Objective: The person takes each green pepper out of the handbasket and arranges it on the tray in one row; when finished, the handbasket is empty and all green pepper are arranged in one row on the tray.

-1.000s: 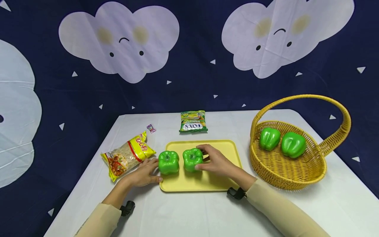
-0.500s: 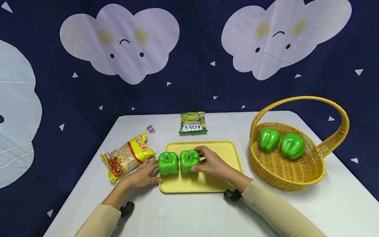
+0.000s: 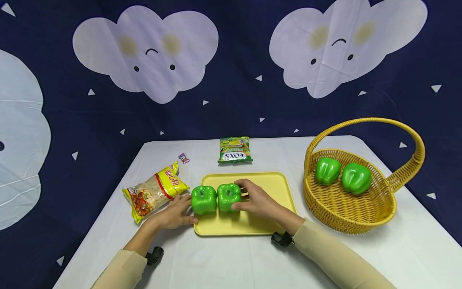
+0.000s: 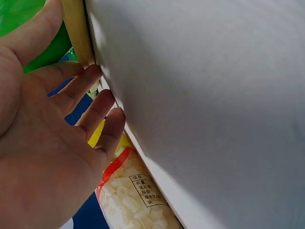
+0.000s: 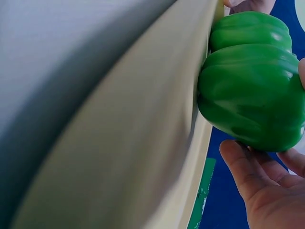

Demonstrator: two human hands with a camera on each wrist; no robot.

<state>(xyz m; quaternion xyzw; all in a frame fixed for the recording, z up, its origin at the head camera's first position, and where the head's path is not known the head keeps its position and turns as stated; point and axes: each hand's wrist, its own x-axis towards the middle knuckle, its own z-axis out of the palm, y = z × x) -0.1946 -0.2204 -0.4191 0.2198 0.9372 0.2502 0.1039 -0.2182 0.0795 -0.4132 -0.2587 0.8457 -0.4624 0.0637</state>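
Observation:
Two green bell peppers stand side by side on a yellow tray (image 3: 260, 224). My right hand (image 3: 258, 198) holds the right bell pepper (image 3: 228, 197) between thumb and fingers; in the right wrist view this bell pepper (image 5: 250, 95) sits right against the other one. The left bell pepper (image 3: 203, 200) is at the tray's left edge. Beside that edge my left hand (image 3: 176, 212) rests with relaxed fingers, its thumb at the tray rim. The left wrist view shows these fingers (image 4: 97, 112) loosely bent along the tray's side, with nothing in the palm.
A wicker basket (image 3: 353, 222) with a tall handle stands at the right, holding two more green bell peppers (image 3: 356, 178). A yellow food packet (image 3: 153, 192) lies close to my left hand. Behind the tray are a green Fox's bag (image 3: 235, 149) and a small wrapped candy (image 3: 183, 158).
My right hand has moved the bell pepper left across the tray, up to the other one, which has shifted slightly left. The left hand has stayed in place.

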